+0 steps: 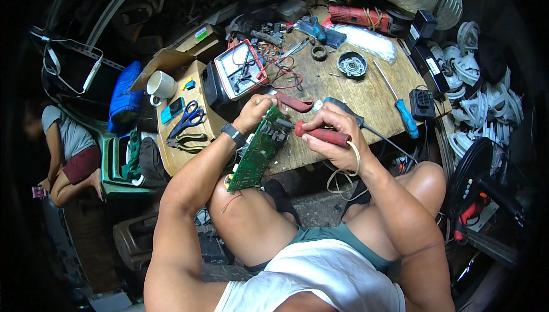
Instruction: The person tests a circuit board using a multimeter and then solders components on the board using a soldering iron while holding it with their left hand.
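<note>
Left hand (253, 113) gripped the board (257, 149) by its top edge, lower end propped on my knee. Right hand (331, 132) clamped the red-handled tool (320, 134), tip at the board's upper components. Probing step, I judged; next needed steady tip pressure. Meter (241, 70) sat behind on the bench (366, 92).

white mug (160, 85) — blue scissors (189, 117) | blue screwdriver (407, 117) | analog multimeter (243, 70)

Both forearms raised from lower edge; left hand (255, 112) and right hand (333, 130) curled closed, near together.
</note>
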The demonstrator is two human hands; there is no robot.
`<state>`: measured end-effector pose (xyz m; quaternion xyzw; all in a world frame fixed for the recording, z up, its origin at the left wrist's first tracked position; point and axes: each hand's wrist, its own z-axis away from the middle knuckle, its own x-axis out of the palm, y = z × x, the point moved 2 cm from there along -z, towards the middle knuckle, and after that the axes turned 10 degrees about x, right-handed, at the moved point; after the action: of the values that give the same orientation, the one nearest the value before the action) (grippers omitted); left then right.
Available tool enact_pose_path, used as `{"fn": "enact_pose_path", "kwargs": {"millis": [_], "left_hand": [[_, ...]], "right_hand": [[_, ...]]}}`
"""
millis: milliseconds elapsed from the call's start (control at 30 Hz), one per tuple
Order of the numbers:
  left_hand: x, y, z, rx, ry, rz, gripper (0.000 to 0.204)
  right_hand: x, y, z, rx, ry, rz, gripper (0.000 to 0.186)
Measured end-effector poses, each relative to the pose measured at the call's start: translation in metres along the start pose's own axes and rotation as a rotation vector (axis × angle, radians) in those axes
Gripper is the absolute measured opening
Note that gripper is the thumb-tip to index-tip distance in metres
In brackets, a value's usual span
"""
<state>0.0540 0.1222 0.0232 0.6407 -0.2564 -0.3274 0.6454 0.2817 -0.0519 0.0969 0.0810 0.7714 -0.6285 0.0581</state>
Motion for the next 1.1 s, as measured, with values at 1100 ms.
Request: {"fn": "enact_pose_path", "kwargs": {"millis": [1100], "left_hand": [[-0.004, -0.008, 0.001, -0.017, 0.018, -0.03, 0.036]], "right_hand": [[0.01, -0.008, 0.019, -0.035, 0.029, 0.029, 0.018]]}}
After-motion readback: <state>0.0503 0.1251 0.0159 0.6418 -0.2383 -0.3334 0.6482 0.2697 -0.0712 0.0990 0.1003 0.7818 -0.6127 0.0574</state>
